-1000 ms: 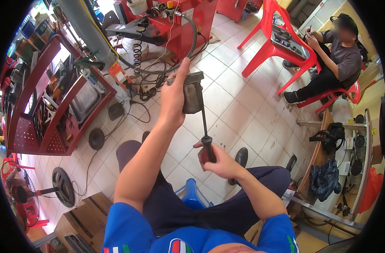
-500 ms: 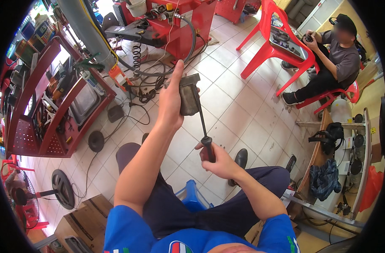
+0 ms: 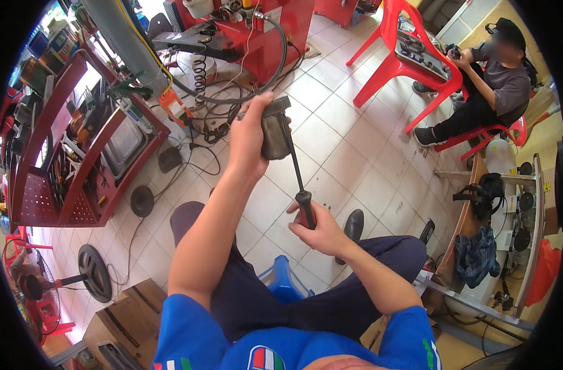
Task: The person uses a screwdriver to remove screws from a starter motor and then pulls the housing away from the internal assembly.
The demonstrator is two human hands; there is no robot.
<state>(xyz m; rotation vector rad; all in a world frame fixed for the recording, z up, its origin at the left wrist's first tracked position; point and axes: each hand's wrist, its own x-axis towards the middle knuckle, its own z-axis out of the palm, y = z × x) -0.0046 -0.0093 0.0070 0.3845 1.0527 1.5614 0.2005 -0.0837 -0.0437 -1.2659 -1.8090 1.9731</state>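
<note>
Grey metal housing (image 3: pixel 275 137) is gripped in the left hand (image 3: pixel 249 134); a long-shafted screwdriver (image 3: pixel 303 198), clasped by the right hand (image 3: pixel 322 232), is set along its side; work appears unfinished.

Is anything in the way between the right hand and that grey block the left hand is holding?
Nothing visible blocks it. Only the screwdriver, held in the right hand, spans the gap, its shaft reaching the right side of the grey block.
</note>
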